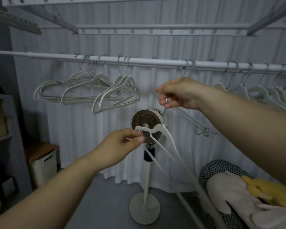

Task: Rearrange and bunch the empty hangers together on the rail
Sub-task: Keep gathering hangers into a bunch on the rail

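At centre frame, the right hand [177, 93] pinches the metal hook of a loose hanger [149, 129], and the left hand [122, 146] has its fingertips clamped on the shoulder. I'd level it, hook it over the rail [155, 63], then slide it against the upper-left bunch [116, 91].

the rail [155, 63] lies bare between the left hangers [82, 91] and the hooks [189, 63] right of centre, so a hand could pass there. the right hangers [262, 93] crowd the far end. the standing fan [147, 124] stands beneath the gap.
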{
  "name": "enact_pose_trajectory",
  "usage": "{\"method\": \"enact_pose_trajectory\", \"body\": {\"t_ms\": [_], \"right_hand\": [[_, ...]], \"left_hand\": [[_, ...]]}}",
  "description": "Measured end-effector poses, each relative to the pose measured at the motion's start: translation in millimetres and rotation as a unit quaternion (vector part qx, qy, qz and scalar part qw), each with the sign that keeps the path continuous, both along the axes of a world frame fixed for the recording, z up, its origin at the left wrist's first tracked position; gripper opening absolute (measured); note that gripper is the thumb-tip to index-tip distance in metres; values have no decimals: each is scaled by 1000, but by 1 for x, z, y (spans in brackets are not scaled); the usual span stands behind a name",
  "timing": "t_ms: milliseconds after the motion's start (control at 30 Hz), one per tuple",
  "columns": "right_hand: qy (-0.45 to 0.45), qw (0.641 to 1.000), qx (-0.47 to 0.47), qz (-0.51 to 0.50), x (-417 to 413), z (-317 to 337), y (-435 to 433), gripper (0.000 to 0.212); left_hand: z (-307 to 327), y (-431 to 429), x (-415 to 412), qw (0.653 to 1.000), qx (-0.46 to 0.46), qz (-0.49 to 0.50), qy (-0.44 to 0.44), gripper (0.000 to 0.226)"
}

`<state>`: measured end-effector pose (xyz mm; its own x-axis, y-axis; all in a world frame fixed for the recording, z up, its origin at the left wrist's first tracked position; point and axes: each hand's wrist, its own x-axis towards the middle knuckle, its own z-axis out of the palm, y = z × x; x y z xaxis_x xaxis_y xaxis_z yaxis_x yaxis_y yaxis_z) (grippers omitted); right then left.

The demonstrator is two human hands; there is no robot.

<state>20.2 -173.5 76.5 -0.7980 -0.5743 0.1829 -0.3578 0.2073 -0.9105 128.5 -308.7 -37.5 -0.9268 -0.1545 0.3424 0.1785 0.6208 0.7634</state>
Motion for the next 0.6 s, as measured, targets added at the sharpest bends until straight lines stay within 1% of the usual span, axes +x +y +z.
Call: {"method": "enact_pose_trajectory", "body": {"t_ms": [67,133,233,300,433,600], "right_hand": [[-23,999,-43,-6,-3,0,-2,21],[-49,994,-93,-3,-6,1,-4,21],[-71,988,-140,4,-12,3,-7,19],[-74,986,-149,7,-17,3,-9,19],[-70,988,-140,11,-34,1,-11,20],[-63,988,-142,13,-62,11,-10,22]], "left_hand": [[6,16,-9,999,27,-10,-23,10],[10,26,-19,999,33,1,-41,31],[10,35,-32,998,-39,25,-44,34],[8,38,-40,996,-70,39,-36,38],[8,35,-56,989,-126,74,-31,35],[18,30,-74,978,-165,126,-36,25]]}}
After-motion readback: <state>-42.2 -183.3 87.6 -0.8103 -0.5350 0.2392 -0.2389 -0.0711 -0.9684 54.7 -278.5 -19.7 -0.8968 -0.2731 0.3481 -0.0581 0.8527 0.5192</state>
